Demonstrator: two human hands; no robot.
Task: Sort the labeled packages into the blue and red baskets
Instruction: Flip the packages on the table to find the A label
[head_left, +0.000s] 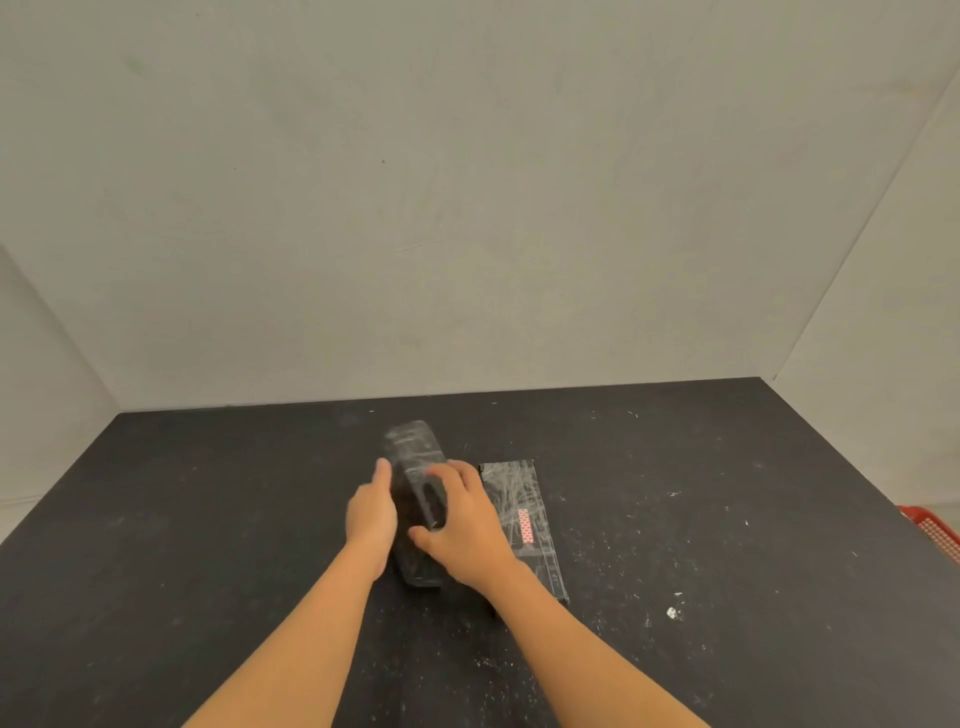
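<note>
A long black package (413, 457) wrapped in clear tape is tilted up off the black table (208, 519) in the middle of the view. My left hand (371, 514) presses on its left side and my right hand (460, 525) grips its right side and top. No label shows on this package. A second black taped package (524, 519) lies flat just to the right, with a red patterned label facing up; my right wrist covers its near left part. A corner of the red basket (935, 530) shows at the right edge. No blue basket is in view.
Grey walls (467, 208) close off the back and both sides of the table. White specks and a small scrap (672, 613) lie scattered on the table's right half.
</note>
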